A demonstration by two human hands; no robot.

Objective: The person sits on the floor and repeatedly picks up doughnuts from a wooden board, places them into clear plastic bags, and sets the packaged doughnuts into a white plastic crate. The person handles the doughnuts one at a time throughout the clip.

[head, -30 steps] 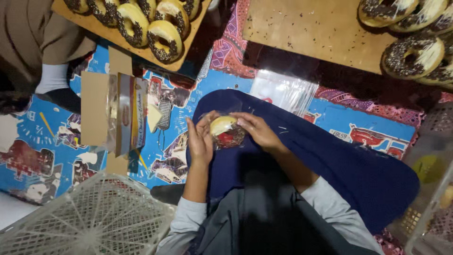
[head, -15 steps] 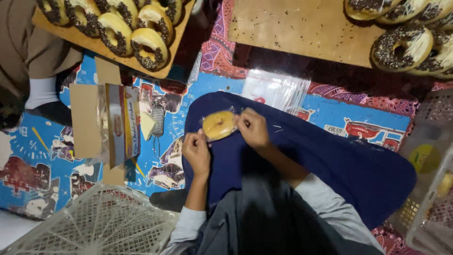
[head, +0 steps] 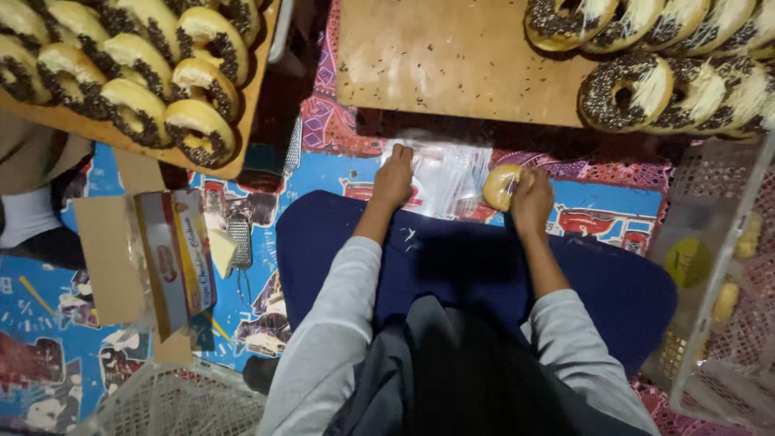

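- At the far left, a wooden board (head: 242, 121) is loaded with ring doughnuts (head: 198, 129) topped with dark sprinkles and pale shreds.
- Below it, an opened cardboard box (head: 173, 258) is seen lying on the blue patterned mat (head: 48, 355), with a small metal grater (head: 240, 242) just beside it.
- A white wire basket (head: 161, 404) is seen at the bottom left corner.
- The left hand (head: 393, 179) is stretched forward and laid on a stack of clear plastic bags (head: 452, 173); its fingers appear curled onto the top bag, though a firm grip cannot be told.
- A dark blue cloth (head: 484, 266) is spread across the lap, beneath both forearms.
- The right hand (head: 531, 198) is closed around a pale doughnut (head: 499, 187), held just above the mat beside the bags.
- A second wooden board (head: 452, 64), dusted with sprinkles, is placed beyond the hands, with more topped doughnuts (head: 630, 89) at its right end.
- A clear plastic crate (head: 710, 274) is seen at the right edge.
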